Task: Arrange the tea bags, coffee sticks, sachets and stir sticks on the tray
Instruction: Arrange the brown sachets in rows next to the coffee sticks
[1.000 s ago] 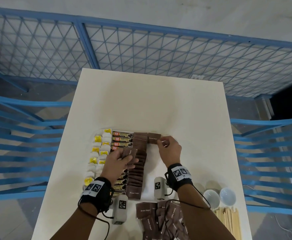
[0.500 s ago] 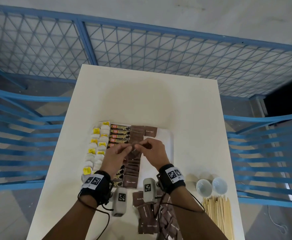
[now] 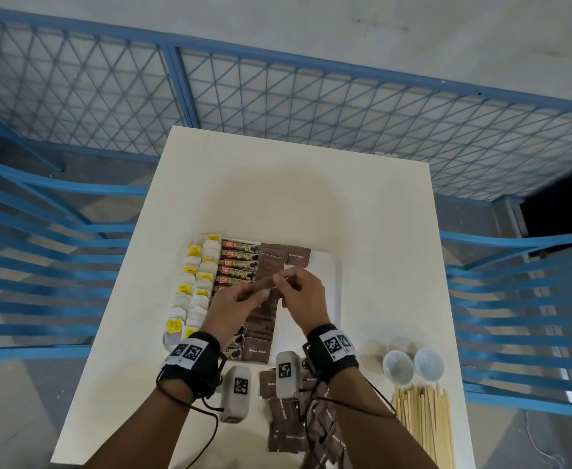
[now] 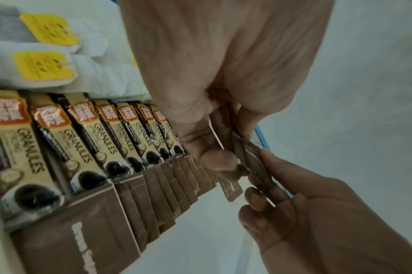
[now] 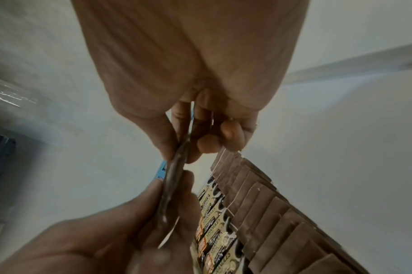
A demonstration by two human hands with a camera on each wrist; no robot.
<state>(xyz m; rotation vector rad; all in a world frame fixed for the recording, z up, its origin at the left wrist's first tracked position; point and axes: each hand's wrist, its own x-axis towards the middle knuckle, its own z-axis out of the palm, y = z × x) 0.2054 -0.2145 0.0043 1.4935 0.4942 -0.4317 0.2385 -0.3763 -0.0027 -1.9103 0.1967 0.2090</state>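
A white tray [image 3: 325, 286] holds rows of tea bags [image 3: 192, 292] with yellow tags, coffee sticks [image 3: 240, 263] and brown sugar sachets [image 3: 271, 262]. Above the tray my two hands meet. My left hand [image 3: 260, 293] grips a small stack of brown sachets [image 4: 223, 128]. The thumb and forefinger of my right hand [image 3: 279, 282] pinch one brown sachet [image 5: 174, 176] at the end of that stack. Loose brown sachets [image 3: 294, 428] lie in a pile on the table near me, partly hidden by my right forearm. Wooden stir sticks [image 3: 423, 424] lie at the near right.
Two small white bowls [image 3: 398, 365] stand on the white table [image 3: 294, 198] right of my right wrist, just beyond the stir sticks. Blue mesh fencing [image 3: 311, 106] surrounds the table. The tray's right part is bare.
My right hand left a sachet at the tray's far end and drew back to my left hand. It now pinches a sachet from the stack held there.
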